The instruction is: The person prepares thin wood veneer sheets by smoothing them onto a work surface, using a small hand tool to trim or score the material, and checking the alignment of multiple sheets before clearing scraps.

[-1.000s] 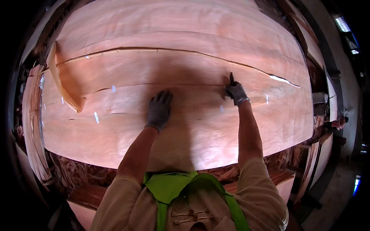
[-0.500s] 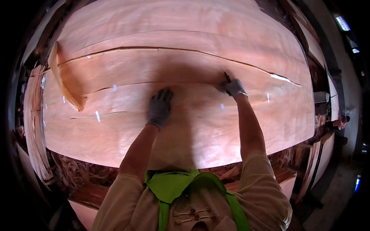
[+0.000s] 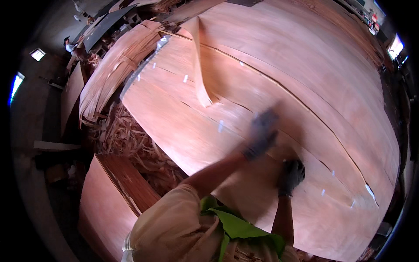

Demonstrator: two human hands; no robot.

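A wide sheet of pinkish wood veneer (image 3: pixel 345 209) lies below both my hands, with lengthwise splits and small white tape pieces across it. My left hand (image 3: pixel 263 131), in a grey glove, is over the middle of the sheet, its fingers smeared by motion. Closer to me, my right hand (image 3: pixel 291 177) is in a dark-looking glove with its fingers curled inward. What it holds, if anything, is hidden. Beyond my left hand a narrow flap of veneer (image 3: pixel 199 70) stands up from the surface. A long open split (image 3: pixel 301 102) runs from near that flap toward the right.
Shredded veneer scraps (image 3: pixel 131 139) are heaped along the sheet's left edge. A stack of veneer (image 3: pixel 126 183) stands at the lower left. More loose strips (image 3: pixel 118 74) lie at the far left. A person (image 3: pixel 69 45) is in the distance at the upper left.
The view has swung left. My left hand has moved toward the raised flap. My right hand, earlier on a dark slim tool beside a crack, has drawn nearer to me; that tool no longer shows.
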